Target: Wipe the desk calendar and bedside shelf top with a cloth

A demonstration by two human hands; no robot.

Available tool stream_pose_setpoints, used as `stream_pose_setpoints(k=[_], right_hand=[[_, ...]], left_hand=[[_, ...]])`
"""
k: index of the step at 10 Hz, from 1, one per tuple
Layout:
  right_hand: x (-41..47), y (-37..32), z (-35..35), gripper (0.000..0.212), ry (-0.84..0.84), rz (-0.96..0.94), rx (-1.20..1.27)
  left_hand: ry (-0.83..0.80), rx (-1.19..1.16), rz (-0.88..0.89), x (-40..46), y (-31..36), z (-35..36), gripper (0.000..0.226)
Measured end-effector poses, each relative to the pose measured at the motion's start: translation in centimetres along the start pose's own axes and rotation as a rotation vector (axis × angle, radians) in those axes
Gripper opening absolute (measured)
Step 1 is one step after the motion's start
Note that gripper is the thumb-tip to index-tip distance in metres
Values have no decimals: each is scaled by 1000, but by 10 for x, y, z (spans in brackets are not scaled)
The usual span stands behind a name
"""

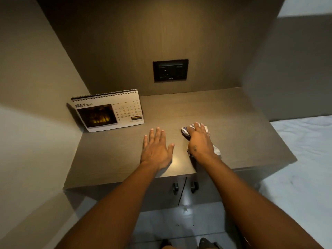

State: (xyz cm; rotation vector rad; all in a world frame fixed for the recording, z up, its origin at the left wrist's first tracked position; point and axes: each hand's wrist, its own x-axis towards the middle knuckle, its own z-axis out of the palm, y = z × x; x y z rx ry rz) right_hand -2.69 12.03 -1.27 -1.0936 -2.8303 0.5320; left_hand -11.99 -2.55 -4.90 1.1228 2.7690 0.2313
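Note:
A spiral-bound desk calendar showing May stands at the back left corner of the brown bedside shelf top. My left hand lies flat on the shelf, fingers spread, holding nothing, just right of and in front of the calendar. My right hand presses down on a crumpled white-and-blue cloth near the shelf's middle front; the cloth sticks out beyond the fingers and by the wrist.
A black socket plate is set in the back panel above the shelf. Side walls close in on the left and right. Two cabinet door handles hang below the front edge. A white bed lies to the right.

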Motion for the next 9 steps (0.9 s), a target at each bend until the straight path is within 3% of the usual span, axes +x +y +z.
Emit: stream_pose_setpoints(k=[2, 4, 8, 9], right_hand=[[7, 88, -36, 64, 87, 82, -103], [10, 150, -56, 52, 22, 118, -137], [6, 153, -47, 72, 58, 61, -203], [1, 144, -57, 76, 143, 18, -181]], left_hand=[[-2, 16, 30, -1, -2, 0, 81], [5, 25, 32, -1, -2, 1, 83], [-53, 38, 17, -3, 1, -8, 84], [20, 65, 45, -8, 9, -19, 86]])
